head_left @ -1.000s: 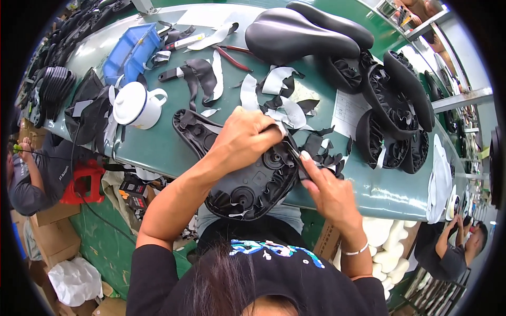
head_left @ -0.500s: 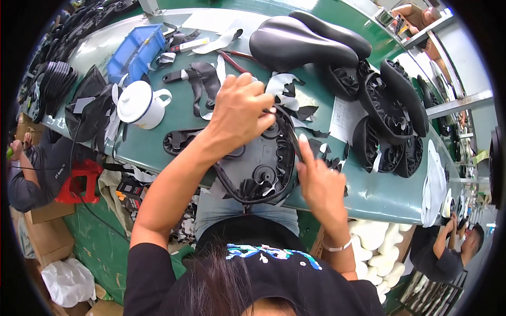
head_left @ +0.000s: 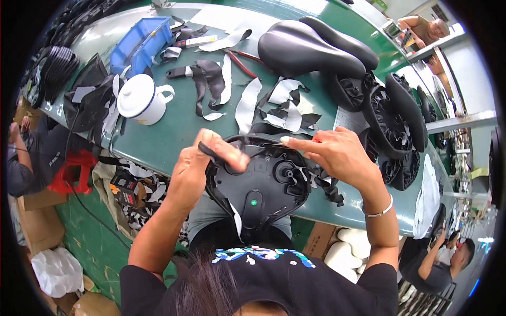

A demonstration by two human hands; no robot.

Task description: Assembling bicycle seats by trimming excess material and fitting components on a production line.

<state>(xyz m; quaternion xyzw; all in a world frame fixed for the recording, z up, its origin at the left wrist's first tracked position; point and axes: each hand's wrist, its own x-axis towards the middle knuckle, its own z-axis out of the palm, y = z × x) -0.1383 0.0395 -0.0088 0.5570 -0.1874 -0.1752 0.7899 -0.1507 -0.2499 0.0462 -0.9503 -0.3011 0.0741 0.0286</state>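
An upturned black bicycle saddle [head_left: 255, 181] rests at the table's near edge against my lap, its narrow end toward me. My left hand [head_left: 192, 166] is closed on a black strip of cover material [head_left: 210, 152] at the saddle's far left rim; its fingers are partly blurred. Over the far right rim, my right hand [head_left: 340, 158] grips a slim knife [head_left: 274, 144], index finger stretched along it. Only a thin blade and a bit of red show of that tool. A white sliver of material [head_left: 236, 218] hangs at the saddle's near left edge.
Black and white offcuts [head_left: 287, 113] lie beyond the saddle, near red-handled pliers [head_left: 241, 64]. A lidded white mug [head_left: 143, 100] and a blue bin [head_left: 138, 45] stand left. Finished saddles [head_left: 311, 50] and upturned ones [head_left: 387, 116] fill the right. Co-workers sit at both sides.
The saddle has turned so its narrow end, earlier at the left, points toward me. My left hand has moved left and nearer; my right hand has shifted right and slightly farther away.
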